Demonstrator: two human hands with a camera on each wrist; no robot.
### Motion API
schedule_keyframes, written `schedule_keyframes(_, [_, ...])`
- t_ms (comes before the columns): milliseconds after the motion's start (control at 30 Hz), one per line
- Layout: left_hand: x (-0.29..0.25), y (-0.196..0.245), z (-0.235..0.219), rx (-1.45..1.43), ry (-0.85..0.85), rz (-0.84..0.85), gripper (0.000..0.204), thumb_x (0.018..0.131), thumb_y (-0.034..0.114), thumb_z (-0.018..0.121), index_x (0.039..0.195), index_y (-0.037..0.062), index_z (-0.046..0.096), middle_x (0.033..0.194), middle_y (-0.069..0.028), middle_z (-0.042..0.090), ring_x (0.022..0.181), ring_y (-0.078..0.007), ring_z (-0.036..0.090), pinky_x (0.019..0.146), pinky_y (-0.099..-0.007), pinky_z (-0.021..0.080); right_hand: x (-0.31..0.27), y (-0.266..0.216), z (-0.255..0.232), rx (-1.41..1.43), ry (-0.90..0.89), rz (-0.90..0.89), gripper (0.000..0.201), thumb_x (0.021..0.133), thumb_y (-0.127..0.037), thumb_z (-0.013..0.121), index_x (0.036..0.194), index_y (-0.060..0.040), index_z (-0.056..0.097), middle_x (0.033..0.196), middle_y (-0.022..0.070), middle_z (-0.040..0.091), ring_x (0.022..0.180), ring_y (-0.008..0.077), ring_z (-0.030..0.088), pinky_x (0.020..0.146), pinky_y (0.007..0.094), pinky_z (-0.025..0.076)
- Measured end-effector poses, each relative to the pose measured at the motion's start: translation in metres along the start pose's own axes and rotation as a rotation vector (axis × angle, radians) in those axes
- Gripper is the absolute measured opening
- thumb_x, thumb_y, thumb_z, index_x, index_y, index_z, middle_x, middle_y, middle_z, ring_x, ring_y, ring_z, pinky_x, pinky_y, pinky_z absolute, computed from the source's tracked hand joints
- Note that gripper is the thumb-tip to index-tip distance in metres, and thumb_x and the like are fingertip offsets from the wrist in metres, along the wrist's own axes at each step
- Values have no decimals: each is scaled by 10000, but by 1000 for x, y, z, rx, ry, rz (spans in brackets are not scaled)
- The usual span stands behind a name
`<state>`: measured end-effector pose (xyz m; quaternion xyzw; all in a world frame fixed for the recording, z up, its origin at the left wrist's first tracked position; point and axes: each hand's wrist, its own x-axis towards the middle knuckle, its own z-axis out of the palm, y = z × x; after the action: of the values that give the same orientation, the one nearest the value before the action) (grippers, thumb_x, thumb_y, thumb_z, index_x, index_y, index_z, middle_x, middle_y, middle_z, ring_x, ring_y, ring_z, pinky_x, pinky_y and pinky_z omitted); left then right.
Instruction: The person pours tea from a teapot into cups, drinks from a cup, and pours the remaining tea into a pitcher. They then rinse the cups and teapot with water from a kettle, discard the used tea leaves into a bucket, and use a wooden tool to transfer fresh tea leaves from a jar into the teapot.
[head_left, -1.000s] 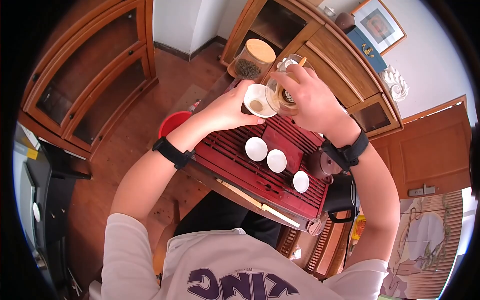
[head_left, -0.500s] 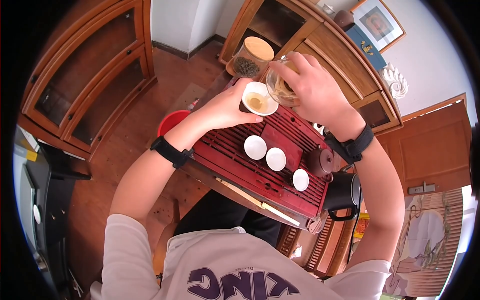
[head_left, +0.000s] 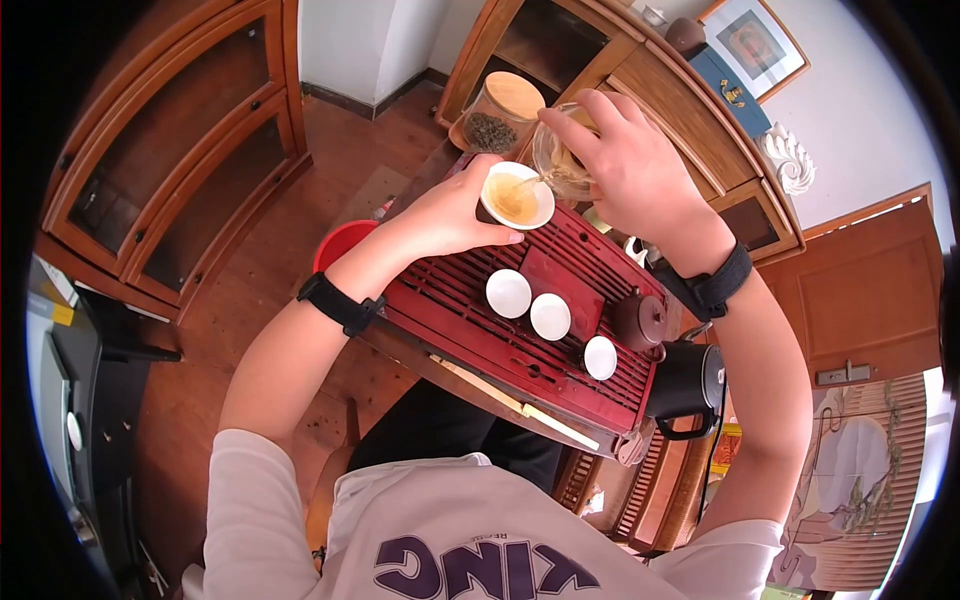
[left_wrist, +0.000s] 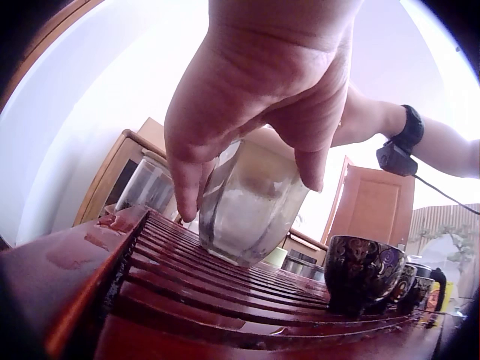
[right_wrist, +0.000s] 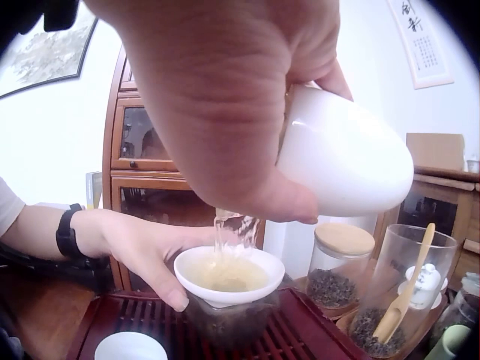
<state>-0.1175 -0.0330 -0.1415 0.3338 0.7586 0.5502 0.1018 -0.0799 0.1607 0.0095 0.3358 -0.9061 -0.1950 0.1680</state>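
Observation:
My left hand [head_left: 455, 215] grips a white-lined bowl [head_left: 541, 207] above the tea tray [head_left: 470, 335], thumb on the near side. Pale yellow liquid lies in the bowl. In the left wrist view, the vessel [left_wrist: 251, 206] between the left hand's [left_wrist: 259, 82] thumb and fingers has translucent sides. My right hand [head_left: 645, 175] holds a tilted vessel [head_left: 563, 168], glassy in the head view but white [right_wrist: 349, 161] in the right wrist view. From it a clear stream [right_wrist: 227, 236] falls into the bowl [right_wrist: 193, 283]. The right hand's far fingers are partly hidden.
Several small cups [head_left: 508, 293] stand on the slatted tray, with a brown teapot [head_left: 640, 320] and black kettle [head_left: 682, 385] to the right. Behind are a wooden-lidded jar of leaves [right_wrist: 332, 289] and a glass jar with a wooden scoop [right_wrist: 406, 304]. A red bucket [head_left: 338, 243] is at left.
The right hand's vessel has tipped further and moved slightly up, and a stream now shows. Liquid in the bowl has risen. The left hand keeps its grip, shifting slightly left.

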Motion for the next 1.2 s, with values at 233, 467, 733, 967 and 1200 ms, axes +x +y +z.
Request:
schedule_keyframes(233, [1,-2,1,4,8,6,797,824,225,832,1443,38,367,1373,-156,556,1301,-256,539,1098,-391,419,-3,-1,6,43,39,4,717,672,14,758,1343,-131,549,1240,133,540,1176,354,552,971,461,522])
schedule_keyframes(467, [1,3,-3,-35,-12,25,865,778,219,870,1449,28,359,1384,-175,548,1313,-269,531,1104,-390,417,-11,-5,16,286,60,121,712,680,-20,786,1346,-120,555,1227,163,561,1136,392,582,966,450,521])
schedule_keyframes(733, [7,7,-7,75,34,19,1010,691,213,916,1489,27,326,1386,-201,545,1318,-317,531,1099,-411,432,-34,3,46,675,51,504,793,695,-160,833,1413,-69,508,1308,222,557,1207,386,570,1024,417,492])
schedule_keyframes(967, [9,18,-6,220,35,78,1063,663,226,929,1510,47,312,1359,-206,562,1288,-331,551,1088,-420,445,-55,2,94,1034,16,823,851,696,-280,857,1419,-19,492,1327,249,583,1253,348,570,1069,403,451])
schedule_keyframes(1200, [15,18,-7,244,-26,29,1103,652,311,941,1504,10,308,1421,-257,497,1339,-368,496,1105,-425,428,-60,-15,105,947,31,840,867,693,-259,845,1436,-22,465,1294,256,556,1233,387,542,1069,409,455])
